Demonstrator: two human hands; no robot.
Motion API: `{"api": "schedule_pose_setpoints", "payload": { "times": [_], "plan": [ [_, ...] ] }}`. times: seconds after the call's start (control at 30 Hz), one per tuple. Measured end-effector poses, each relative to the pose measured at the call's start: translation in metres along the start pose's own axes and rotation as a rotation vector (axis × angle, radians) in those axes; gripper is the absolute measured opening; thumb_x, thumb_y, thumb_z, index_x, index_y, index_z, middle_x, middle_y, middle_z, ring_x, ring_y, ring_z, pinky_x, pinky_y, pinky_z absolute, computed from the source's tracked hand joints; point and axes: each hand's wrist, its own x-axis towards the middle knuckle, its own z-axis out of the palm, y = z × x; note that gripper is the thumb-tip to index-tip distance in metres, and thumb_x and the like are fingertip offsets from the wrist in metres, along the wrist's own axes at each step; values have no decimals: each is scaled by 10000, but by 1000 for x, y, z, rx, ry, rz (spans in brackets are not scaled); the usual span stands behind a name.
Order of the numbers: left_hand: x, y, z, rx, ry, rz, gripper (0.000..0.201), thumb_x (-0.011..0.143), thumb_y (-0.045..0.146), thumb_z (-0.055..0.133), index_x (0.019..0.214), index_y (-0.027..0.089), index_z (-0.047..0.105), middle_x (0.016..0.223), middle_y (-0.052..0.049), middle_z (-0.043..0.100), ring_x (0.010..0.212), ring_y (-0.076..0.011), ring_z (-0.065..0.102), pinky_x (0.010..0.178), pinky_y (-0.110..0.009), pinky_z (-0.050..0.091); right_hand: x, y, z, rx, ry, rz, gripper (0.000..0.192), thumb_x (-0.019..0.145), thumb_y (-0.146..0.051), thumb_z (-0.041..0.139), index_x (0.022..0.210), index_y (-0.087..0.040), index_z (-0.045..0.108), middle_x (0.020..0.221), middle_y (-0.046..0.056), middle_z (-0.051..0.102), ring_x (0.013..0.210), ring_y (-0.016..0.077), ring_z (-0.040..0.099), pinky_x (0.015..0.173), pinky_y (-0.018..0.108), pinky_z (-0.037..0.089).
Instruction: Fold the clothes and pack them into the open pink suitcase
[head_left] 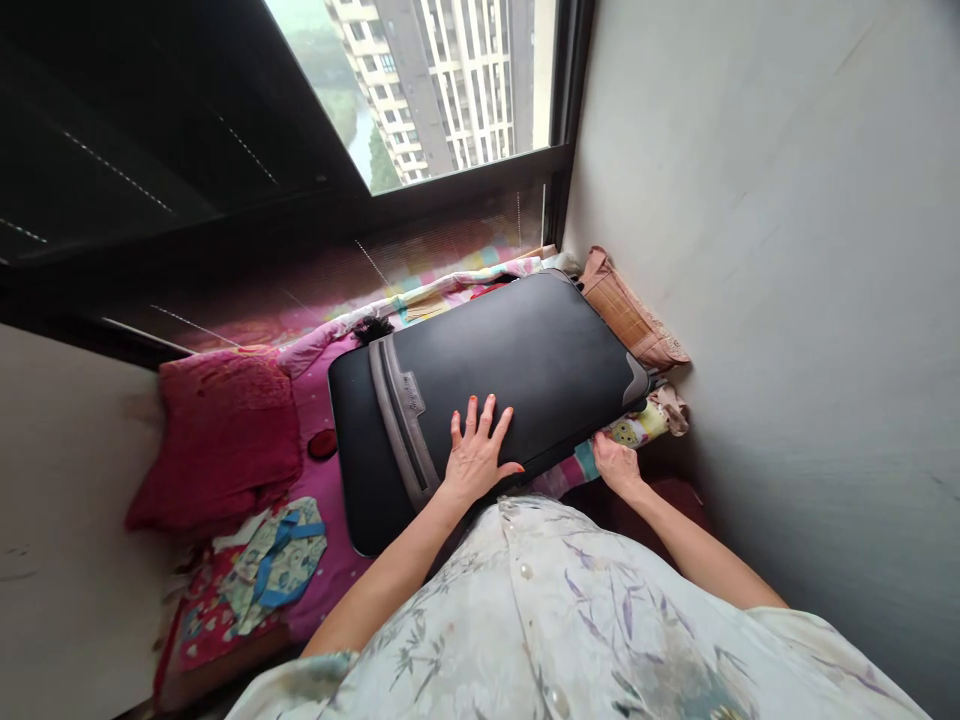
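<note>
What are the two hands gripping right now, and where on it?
The left hand lies flat, fingers spread, on top of the closed black fabric suitcase, gripping nothing. The right hand is at the suitcase's near edge; whether it grips cannot be told.

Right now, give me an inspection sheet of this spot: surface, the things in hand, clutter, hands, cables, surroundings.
Surface: pink bedding on a low ledge under the window.
Things in hand: black suitcase lying flat, closed, with a grey band near its left end.
Clutter: red cushion to the left; patterned cloths at the front left; tan woven bag against the wall.
Hands: left hand flat on the suitcase lid, fingers spread; right hand at the suitcase's near edge, grip unclear.
Cables: nothing seen.
Surroundings: window showing tower blocks; plain grey wall to the right.
</note>
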Motion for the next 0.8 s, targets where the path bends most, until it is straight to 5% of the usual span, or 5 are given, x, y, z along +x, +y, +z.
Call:
{"api": "schedule_pose_setpoints", "payload": {
  "times": [0.27, 0.53, 0.8],
  "plan": [
    [4, 5, 44, 22, -83, 40, 1070, 721, 690, 793, 1604, 243, 387, 1706, -228, 127, 1565, -487, 63, 1202, -708, 65, 22, 44, -3, -36, 70, 100, 316, 1023, -222, 372, 1086, -129, 667, 911, 151, 741, 810, 222, 727, 657, 247, 425],
    [4, 4, 49, 35, -96, 31, 1031, 740, 743, 744, 1590, 259, 418, 1704, -221, 149, 1561, -492, 80, 1198, -711, 69, 51, 83, -11, -42, 105, 268, 360, 1028, -214, 329, 1151, -117, 652, 948, 178, 728, 840, 268, 720, 690, 312, 461],
    [5, 0, 56, 48, -124, 27, 960, 789, 757, 679, 1579, 268, 439, 1698, -217, 185, 1558, -491, 97, 1190, -710, 61, 80, 121, -17, -96, 188, 227, 345, 1017, -188, 349, 1120, -131, 673, 1055, 176, 694, 892, 234, 658, 694, 300, 405]
  ]
}}
